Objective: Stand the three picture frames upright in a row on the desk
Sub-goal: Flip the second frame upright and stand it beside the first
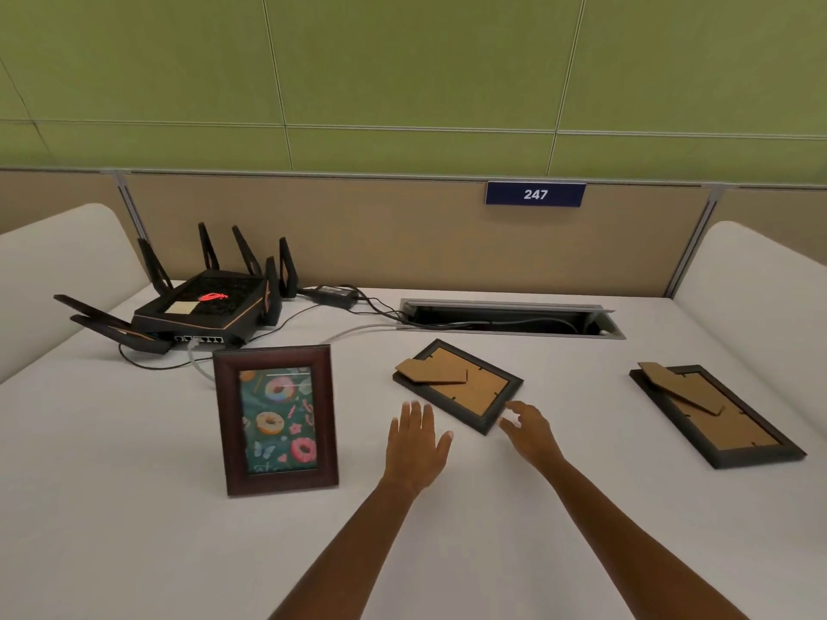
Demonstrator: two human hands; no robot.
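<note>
A dark brown frame (pixel 275 419) with a doughnut picture stands upright on the white desk (pixel 134 507), left of centre. A small black frame (pixel 474 389) lies face down in the middle, its cardboard back and stand showing. A larger black frame (pixel 720 418) lies face down at the right, stand partly lifted. My left hand (pixel 416 445) hovers flat with fingers spread, just left of the small frame. My right hand (pixel 532 431) reaches with fingers apart at that frame's near right corner, holding nothing.
A black router (pixel 201 306) with several antennas sits at the back left, cables (pixel 358 306) trailing to an open cable slot (pixel 510 317) along the back edge. A tan partition with a "247" sign (pixel 535 194) closes the back. White rounded dividers stand at both sides.
</note>
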